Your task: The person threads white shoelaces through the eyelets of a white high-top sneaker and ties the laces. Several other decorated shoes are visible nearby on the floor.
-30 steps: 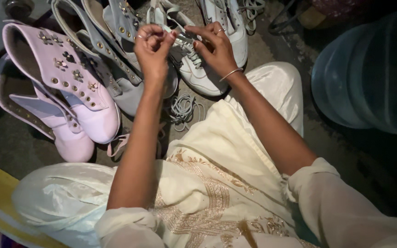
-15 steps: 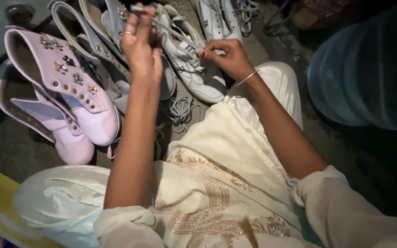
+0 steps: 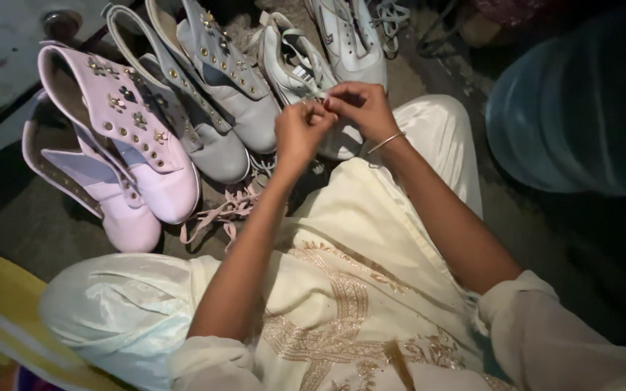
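Observation:
My left hand [image 3: 300,132] and my right hand [image 3: 362,108] meet over a white lace-up shoe [image 3: 300,69] on the floor in front of my lap. Both pinch its white lace between thumb and fingers, close to the shoe's tongue. A thin bangle circles my right wrist. The near end of the shoe is hidden behind my hands.
A pair of pink studded boots [image 3: 121,156] lies at left, a grey studded pair [image 3: 208,94] beside it, another white shoe [image 3: 353,40] farther back. Loose pink laces [image 3: 219,213] trail on the floor. A large blue water jug [image 3: 581,101] stands at right.
My left hand, raised high with the lace half a second ago, has come back down to meet my right hand over the white shoe.

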